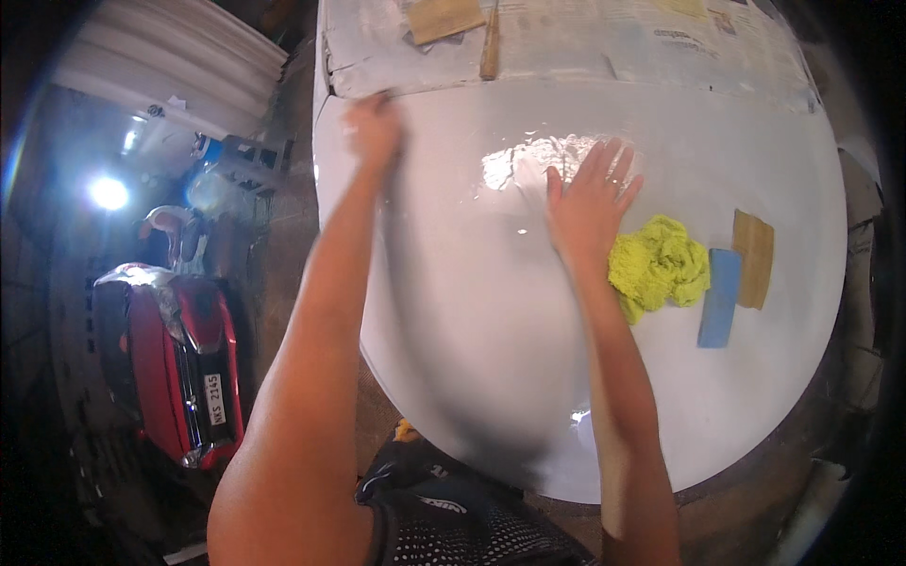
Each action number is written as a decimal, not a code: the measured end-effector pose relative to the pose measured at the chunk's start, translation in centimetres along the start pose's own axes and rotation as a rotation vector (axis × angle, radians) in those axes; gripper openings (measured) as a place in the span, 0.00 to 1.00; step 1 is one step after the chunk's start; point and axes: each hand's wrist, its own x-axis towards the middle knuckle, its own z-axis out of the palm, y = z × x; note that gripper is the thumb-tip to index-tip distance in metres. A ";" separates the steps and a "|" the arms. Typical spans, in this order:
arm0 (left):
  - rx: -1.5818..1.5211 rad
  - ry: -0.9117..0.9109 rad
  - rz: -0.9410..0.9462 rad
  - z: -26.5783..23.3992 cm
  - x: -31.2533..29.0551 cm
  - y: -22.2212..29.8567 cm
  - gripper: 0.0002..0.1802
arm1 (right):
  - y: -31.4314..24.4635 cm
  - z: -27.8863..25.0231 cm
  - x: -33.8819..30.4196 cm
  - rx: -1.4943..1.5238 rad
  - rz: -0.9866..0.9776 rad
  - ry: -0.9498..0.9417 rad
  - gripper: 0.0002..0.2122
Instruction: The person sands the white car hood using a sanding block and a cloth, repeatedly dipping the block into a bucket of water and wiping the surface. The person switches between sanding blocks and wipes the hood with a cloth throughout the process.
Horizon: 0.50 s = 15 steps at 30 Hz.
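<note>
- panel (pixel 510 311) is the thing in hand: big, white, rounded, right in front of me
- right hand (pixel 587 203) lies palm down on it, fingers spread; left hand (pixel 375 132) is a blur by the far left edge, can't tell if it's gripping anything
- i'd guess partway: masking paper (pixel 585 47) covers the far end, glossy wet-looking patch (pixel 505 168) beside my right fingers, can't judge the rest
- green cloth (pixel 661 259), blue block (pixel 720 302), brown sheet (pixel 753 259) clutter the right side
- red vehicle (pixel 160 368) off left, clear of me
</note>
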 end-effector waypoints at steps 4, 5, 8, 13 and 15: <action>0.240 0.145 0.249 3.8 -2.7 3.0 0.18 | -0.5 -0.2 0.0 -0.036 0.010 -0.038 0.38; 0.202 0.135 0.243 3.7 -2.8 3.1 0.17 | -0.1 -0.1 -0.1 -0.036 0.014 -0.034 0.38; 0.084 0.101 0.223 1.5 -2.8 3.8 0.17 | 0.1 -0.1 0.1 -0.015 0.015 -0.043 0.38; 0.161 0.138 0.246 2.8 -2.9 4.9 0.17 | -0.3 -0.1 0.1 -0.012 0.022 -0.037 0.38; 0.094 0.100 0.309 2.6 -2.5 3.6 0.18 | 0.2 -0.1 0.1 -0.016 0.020 -0.027 0.38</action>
